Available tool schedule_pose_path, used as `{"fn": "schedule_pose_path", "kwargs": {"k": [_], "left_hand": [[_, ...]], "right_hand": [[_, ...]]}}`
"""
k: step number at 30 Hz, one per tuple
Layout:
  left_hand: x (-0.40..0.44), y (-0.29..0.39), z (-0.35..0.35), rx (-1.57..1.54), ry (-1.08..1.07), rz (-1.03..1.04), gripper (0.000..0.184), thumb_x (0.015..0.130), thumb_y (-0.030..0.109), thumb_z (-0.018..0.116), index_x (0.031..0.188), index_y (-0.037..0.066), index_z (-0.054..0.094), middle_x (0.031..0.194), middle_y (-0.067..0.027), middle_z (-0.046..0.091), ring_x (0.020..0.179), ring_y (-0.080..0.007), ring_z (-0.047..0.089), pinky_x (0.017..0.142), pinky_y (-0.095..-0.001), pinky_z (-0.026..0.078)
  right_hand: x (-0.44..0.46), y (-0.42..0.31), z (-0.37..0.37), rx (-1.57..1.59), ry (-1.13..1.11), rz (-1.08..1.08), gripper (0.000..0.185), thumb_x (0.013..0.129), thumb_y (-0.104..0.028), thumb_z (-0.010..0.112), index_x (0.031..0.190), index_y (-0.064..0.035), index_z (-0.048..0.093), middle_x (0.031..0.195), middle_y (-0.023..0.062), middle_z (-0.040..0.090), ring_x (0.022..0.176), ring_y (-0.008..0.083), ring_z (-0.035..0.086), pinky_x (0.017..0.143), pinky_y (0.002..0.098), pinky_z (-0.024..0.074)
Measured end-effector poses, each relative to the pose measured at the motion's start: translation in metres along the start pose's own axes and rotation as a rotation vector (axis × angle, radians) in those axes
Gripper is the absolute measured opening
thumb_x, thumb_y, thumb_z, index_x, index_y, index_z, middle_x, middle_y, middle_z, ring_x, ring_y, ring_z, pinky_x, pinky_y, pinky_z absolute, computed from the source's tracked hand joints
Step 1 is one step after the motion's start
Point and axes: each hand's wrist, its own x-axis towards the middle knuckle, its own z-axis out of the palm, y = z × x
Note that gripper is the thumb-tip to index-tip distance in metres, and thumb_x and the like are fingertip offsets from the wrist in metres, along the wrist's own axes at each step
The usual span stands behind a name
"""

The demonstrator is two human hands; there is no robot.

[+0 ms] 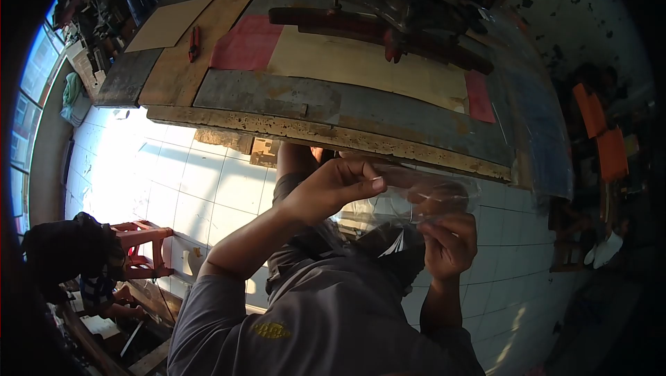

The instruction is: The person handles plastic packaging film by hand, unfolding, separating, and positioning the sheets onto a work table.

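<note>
A clear, crinkled plastic film [433, 189], perhaps a bag, is stretched between my two hands above my lap. My left hand [340, 185] is closed, with thumb and forefinger pinched on the film's left edge. Lower and to the right, my right hand [449, 243] also grips it, fingers curled around its near edge. Light glints off the folds, and the floor shows through in places. Both hands are just short of the worn wooden edge [333, 132] of the workbench.
On the bench, a dark red bar of a machine [347, 21] crosses over a cream sheet [361, 64] with pink ends. A red cutter [194, 44] lies at left. Another person [104, 293] is at lower left, near a red plastic stool [143, 248]. Orange pieces [612, 154] stand at right.
</note>
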Motion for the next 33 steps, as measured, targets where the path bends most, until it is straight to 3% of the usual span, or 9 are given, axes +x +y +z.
{"fn": "schedule_pose_path", "kwargs": {"k": [9, 12, 14, 16, 18, 21, 27, 28, 33], "left_hand": [[0.008, -0.012, 0.004, 0.007, 0.019, 0.149, 0.026, 0.108, 0.027, 0.06, 0.103, 0.002, 0.066, 0.112, -0.0035, 0.073, 0.109, -0.0081, 0.062, 0.1, -0.0304, 0.048], [0.011, -0.022, -0.003, 0.005, -0.07, 0.089, 0.026, 0.109, 0.026, 0.058, 0.109, 0.001, 0.066, 0.108, -0.0025, 0.072, 0.106, -0.0084, 0.063, 0.099, -0.03, 0.048], [0.012, -0.022, -0.002, -0.021, -0.119, 0.027, 0.026, 0.11, 0.024, 0.058, 0.114, 0.0, 0.066, 0.105, -0.0021, 0.072, 0.103, -0.0088, 0.064, 0.098, -0.0295, 0.048], [0.009, -0.011, 0.012, -0.066, -0.153, -0.051, 0.026, 0.11, 0.022, 0.057, 0.119, 0.0, 0.067, 0.103, -0.002, 0.071, 0.101, -0.0091, 0.064, 0.097, -0.0289, 0.049], [0.014, -0.013, 0.013, -0.022, -0.182, -0.02, 0.026, 0.109, 0.017, 0.056, 0.125, -0.003, 0.064, 0.11, -0.0094, 0.073, 0.104, -0.0178, 0.071, 0.099, -0.0341, 0.052], [0.017, -0.015, 0.017, 0.088, -0.177, 0.039, 0.024, 0.109, 0.012, 0.055, 0.124, -0.004, 0.064, 0.114, -0.0124, 0.074, 0.111, -0.0226, 0.072, 0.101, -0.0369, 0.053], [0.022, 0.003, 0.051, 0.543, -0.167, 0.293, 0.017, 0.103, 0.014, 0.065, 0.114, 0.003, 0.071, 0.113, -0.0109, 0.074, 0.111, -0.0225, 0.07, 0.101, -0.0372, 0.052], [0.022, 0.003, 0.054, 0.548, -0.166, 0.299, 0.017, 0.101, 0.014, 0.066, 0.114, 0.004, 0.072, 0.112, -0.0112, 0.075, 0.111, -0.0242, 0.07, 0.102, -0.0376, 0.05], [0.028, -0.01, 0.048, 0.825, -0.139, 0.433, 0.019, 0.097, 0.012, 0.07, 0.115, 0.007, 0.073, 0.111, -0.0089, 0.075, 0.11, -0.0305, 0.069, 0.113, -0.0476, 0.04]], "right_hand": [[0.01, 0.004, -0.009, -0.063, -0.006, -0.079, 0.026, 0.079, 0.007, 0.082, 0.095, -0.011, 0.072, 0.094, 0.004, 0.062, 0.084, 0.0211, 0.064, 0.07, 0.0341, 0.0521], [0.015, 0.006, -0.012, 0.096, -0.014, -0.037, 0.016, 0.083, -0.001, 0.079, 0.094, -0.0078, 0.07, 0.095, 0.0063, 0.063, 0.087, 0.0231, 0.065, 0.073, 0.0358, 0.0528], [0.013, 0.012, -0.013, 0.172, -0.004, -0.02, 0.013, 0.089, -0.016, 0.075, 0.094, -0.0055, 0.069, 0.097, 0.0088, 0.064, 0.089, 0.0254, 0.066, 0.076, 0.0386, 0.0533], [0.016, 0.012, -0.023, 0.241, -0.076, 0.015, 0.025, 0.091, -0.029, 0.075, 0.095, -0.0043, 0.07, 0.1, 0.0105, 0.066, 0.092, 0.0273, 0.067, 0.081, 0.0414, 0.0538], [0.028, 0.009, -0.036, 0.316, -0.224, 0.059, 0.038, 0.088, -0.04, 0.078, 0.098, -0.0043, 0.072, 0.103, 0.0115, 0.068, 0.096, 0.0287, 0.068, 0.088, 0.0444, 0.0546], [0.031, 0.003, -0.039, 0.339, -0.203, 0.195, 0.054, 0.091, -0.055, 0.071, 0.106, -0.0025, 0.071, 0.111, 0.0146, 0.068, 0.105, 0.031, 0.067, 0.093, 0.0461, 0.0527], [0.05, -0.025, -0.03, 0.204, -0.305, 0.361, 0.056, 0.086, -0.033, 0.086, 0.129, -0.004, 0.065, 0.126, 0.0132, 0.063, 0.122, 0.0337, 0.063, 0.101, 0.0452, 0.0511], [0.052, -0.029, -0.029, 0.158, -0.34, 0.366, 0.055, 0.084, -0.017, 0.087, 0.132, -0.0055, 0.063, 0.126, 0.0121, 0.066, 0.124, 0.0329, 0.063, 0.102, 0.0439, 0.0521], [0.033, -0.02, -0.027, 0.201, -0.359, 0.532, 0.05, 0.086, -0.013, 0.084, 0.131, -0.0045, 0.065, 0.125, 0.0119, 0.071, 0.118, 0.0276, 0.068, 0.099, 0.0396, 0.055]]}}
